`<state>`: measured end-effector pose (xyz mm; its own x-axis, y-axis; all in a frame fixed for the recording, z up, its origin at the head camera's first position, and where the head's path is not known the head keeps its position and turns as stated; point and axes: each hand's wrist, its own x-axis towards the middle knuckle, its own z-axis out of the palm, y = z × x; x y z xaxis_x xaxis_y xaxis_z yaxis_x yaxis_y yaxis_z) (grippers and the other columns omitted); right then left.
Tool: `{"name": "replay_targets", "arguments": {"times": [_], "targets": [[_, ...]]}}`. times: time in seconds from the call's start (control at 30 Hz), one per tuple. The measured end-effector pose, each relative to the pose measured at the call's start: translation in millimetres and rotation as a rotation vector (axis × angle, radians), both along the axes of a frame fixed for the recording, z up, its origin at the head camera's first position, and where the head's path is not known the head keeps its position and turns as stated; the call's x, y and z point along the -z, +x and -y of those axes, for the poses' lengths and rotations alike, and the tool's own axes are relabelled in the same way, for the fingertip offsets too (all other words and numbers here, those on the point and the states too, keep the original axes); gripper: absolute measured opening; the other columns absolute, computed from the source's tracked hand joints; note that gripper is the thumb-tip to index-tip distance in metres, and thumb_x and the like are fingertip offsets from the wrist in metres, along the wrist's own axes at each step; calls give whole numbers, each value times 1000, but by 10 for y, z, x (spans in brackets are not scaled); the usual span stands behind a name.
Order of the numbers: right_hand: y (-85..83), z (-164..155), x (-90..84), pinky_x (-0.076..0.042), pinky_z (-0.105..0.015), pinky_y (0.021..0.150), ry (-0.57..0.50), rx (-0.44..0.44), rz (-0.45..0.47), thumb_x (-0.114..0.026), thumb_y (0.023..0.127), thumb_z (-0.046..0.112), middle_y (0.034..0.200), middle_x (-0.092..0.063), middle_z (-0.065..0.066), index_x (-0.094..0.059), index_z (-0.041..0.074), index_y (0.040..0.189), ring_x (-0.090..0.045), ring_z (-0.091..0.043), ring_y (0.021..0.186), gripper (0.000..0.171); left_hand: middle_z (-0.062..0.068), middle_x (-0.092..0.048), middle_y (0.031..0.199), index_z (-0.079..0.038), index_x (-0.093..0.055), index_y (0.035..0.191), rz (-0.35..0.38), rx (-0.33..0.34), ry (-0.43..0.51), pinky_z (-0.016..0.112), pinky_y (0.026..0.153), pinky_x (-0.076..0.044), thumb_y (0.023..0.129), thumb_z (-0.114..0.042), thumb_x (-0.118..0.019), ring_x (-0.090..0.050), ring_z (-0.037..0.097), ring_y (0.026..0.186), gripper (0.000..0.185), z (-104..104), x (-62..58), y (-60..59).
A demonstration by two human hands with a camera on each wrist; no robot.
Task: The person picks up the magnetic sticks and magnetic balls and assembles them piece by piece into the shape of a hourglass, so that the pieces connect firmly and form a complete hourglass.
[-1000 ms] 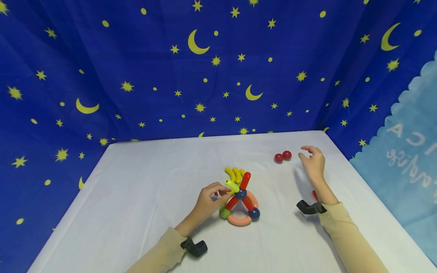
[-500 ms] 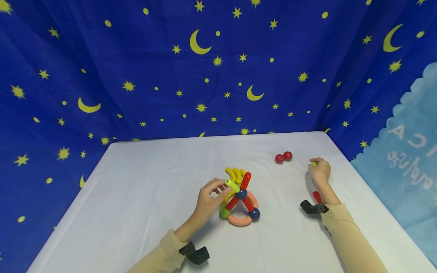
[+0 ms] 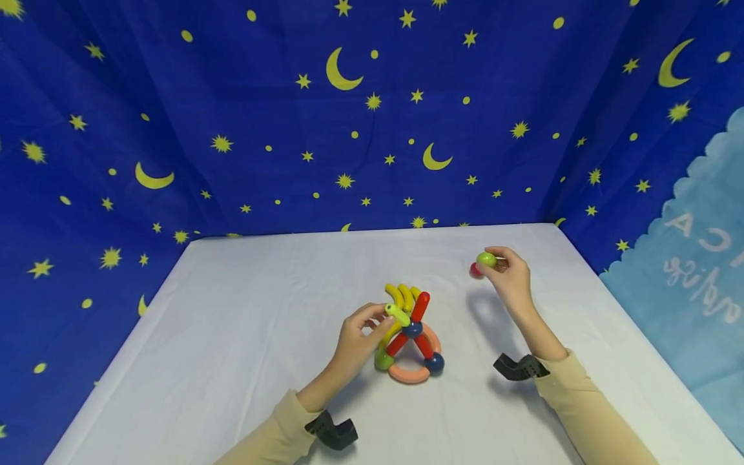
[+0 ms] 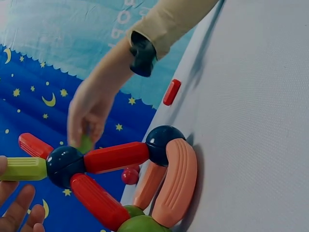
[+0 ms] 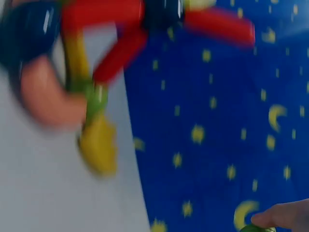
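right hand (image 3: pixel 507 274): now pinching green ball (image 3: pixel 485 259), lifted from table (image 3: pixel 244 336)
left hand (image 3: pixel 356 339): still gripping green rod (image 3: pixel 397 314)
meaning: ball ready for toy (image 3: pixel 409 342)

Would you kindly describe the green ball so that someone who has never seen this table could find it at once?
Start at the white table and go to its far right corner, away from the colourful toy frame in the middle. There the right hand pinches the green ball in its fingertips, just above the table. It is the only green ball up there; the ball beside it is red and lies on the table.
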<state>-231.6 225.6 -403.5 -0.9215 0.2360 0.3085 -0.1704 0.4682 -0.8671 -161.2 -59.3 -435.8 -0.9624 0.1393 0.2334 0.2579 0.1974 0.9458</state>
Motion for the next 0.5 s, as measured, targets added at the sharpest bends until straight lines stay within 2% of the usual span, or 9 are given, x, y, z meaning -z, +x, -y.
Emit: {"name": "replay_targets", "arguments": {"times": [0.23, 0.5], "targets": [[194, 457, -127, -48, -7, 78, -53, -307, -58, -71, 83, 3, 112, -62, -25, -58, -8, 117, -57, 4, 86, 38, 4, -70, 97, -11, -71, 106, -30, 24, 5, 22, 77, -47, 88, -16, -68, -57, 7, 87, 19, 24, -5, -4], [332, 877, -288, -50, -16, 83, -115, -482, -68, -72, 82, 5, 113, -64, -19, -60, -1, 116, -60, -2, 93, 36, 5, -70, 99, -11, -71, 106, -51, 51, -6, 24, 77, -48, 88, -16, -67, -56, 6, 87, 19, 48, -22, -14]]}}
